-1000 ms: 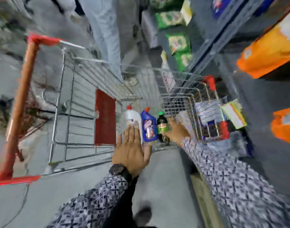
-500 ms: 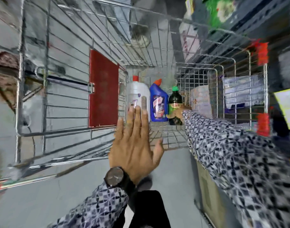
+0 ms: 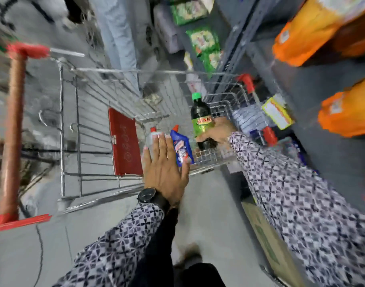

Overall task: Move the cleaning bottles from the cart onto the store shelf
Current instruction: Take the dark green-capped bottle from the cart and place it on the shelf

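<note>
A dark bottle with a green cap and green label (image 3: 200, 114) is lifted above the wire cart (image 3: 107, 112), and my right hand (image 3: 216, 132) grips its lower half. In the cart's near corner stand a blue bottle with a red spout (image 3: 180, 148) and a white bottle with a red cap (image 3: 151, 137), side by side. My left hand (image 3: 166, 167) hovers flat over them with fingers spread, hiding most of the white bottle. It holds nothing. The grey store shelf (image 3: 322, 104) runs along the right.
Orange packs (image 3: 347, 112) and green packets (image 3: 204, 41) lie on the shelves. A red panel (image 3: 125, 147) hangs inside the cart, whose red-ended handle (image 3: 12, 129) is at the left. A cardboard box (image 3: 270, 243) sits on the floor by the shelf. Another person's legs (image 3: 119, 38) stand beyond the cart.
My right hand has raised the green-capped bottle out of the row of bottles, up and toward the shelf. My left hand stays spread over the white and blue bottles.
</note>
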Demonstrator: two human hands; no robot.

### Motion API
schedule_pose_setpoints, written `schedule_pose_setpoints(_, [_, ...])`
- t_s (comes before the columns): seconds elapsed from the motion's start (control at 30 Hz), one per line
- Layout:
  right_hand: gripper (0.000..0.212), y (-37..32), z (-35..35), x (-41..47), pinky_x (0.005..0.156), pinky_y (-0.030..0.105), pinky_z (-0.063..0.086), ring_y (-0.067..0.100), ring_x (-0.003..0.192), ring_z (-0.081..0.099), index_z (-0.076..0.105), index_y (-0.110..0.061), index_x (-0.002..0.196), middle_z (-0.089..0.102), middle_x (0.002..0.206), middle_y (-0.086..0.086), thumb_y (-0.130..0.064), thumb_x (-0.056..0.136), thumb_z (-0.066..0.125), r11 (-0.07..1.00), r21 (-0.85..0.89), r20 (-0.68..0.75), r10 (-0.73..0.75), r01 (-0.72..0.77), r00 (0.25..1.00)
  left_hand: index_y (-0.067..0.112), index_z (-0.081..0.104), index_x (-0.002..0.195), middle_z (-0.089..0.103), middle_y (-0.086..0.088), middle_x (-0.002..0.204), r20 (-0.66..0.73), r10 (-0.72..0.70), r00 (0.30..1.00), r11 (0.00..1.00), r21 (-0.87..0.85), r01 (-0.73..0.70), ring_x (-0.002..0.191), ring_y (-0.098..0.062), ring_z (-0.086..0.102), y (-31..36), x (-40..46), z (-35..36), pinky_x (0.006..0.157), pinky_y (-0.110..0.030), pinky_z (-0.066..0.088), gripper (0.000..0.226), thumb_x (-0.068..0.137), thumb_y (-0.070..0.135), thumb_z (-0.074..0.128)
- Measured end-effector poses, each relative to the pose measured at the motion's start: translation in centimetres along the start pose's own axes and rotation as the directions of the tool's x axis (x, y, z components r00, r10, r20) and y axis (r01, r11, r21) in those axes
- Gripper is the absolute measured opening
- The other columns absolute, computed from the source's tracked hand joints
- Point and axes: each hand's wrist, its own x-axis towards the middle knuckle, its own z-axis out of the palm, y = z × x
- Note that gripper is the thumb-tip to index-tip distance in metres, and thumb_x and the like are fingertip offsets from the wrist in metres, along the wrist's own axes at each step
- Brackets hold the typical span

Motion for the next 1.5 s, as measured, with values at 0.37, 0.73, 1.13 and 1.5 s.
schedule_pose_setpoints(0.37, [0.065,0.8,-24.7,-31.7,0.083,0.04,0.065,0.007,0.091,0.079,0.074,-0.039,0.092,0.083,0.094,-0.014,-0.061,0.035,0.094,0.891,0.167,-0.723,-0.18,0.422,0.667,0.004,0.014,0.165,0.008,-0.015,0.175,-0.553,0.491,0.673,0.78,-0.064,-0.622,0.163,-0.031,0.006,19.9,-7.8,-20.2,0.132,-0.05,0.009,0.075,0.104,0.04,0.039])
schedule_pose_setpoints(0.73, [0.058,13.0,-32.4,-57.1,0.067,0.002,0.049,-0.015,0.085,0.07,0.07,-0.044,0.094,0.076,0.089,-0.037,-0.056,0.043,0.095,0.93,0.074,-0.994,0.038,0.359,0.105,0.012,0.035,0.16,0.036,-0.011,0.168,-0.349,0.916,0.197,0.226,0.044,-0.973,0.157,-0.03,0.031,47.8,-15.0,-24.6,0.125,-0.049,0.026,0.065,0.102,0.041,0.037])
schedule_pose_setpoints(1.13, [0.052,20.9,-29.2,-60.8,0.065,0.002,0.05,-0.014,0.086,0.07,0.067,-0.045,0.092,0.073,0.093,-0.039,-0.046,0.052,0.1,0.934,0.236,-0.97,0.244,0.268,0.005,0.005,0.029,0.159,0.02,-0.016,0.172,0.171,0.954,0.245,0.172,0.357,-0.918,0.161,-0.033,0.016,55.0,-13.7,-22.1,0.126,-0.059,0.019,0.061,0.108,0.036,0.016])
schedule_pose_setpoints(1.5, [0.057,25.3,-36.6,-59.4,0.09,0.042,0.061,0.024,0.1,0.076,0.069,-0.024,0.108,0.081,0.107,0.001,-0.042,0.062,0.097,0.907,0.396,-0.901,0.414,0.144,-0.13,0.005,0.016,0.164,0.013,-0.013,0.175,0.149,0.953,0.265,0.214,0.29,-0.933,0.163,-0.027,0.013,55.0,-14.0,-21.9,0.131,-0.051,0.012,0.066,0.108,0.041,0.015])
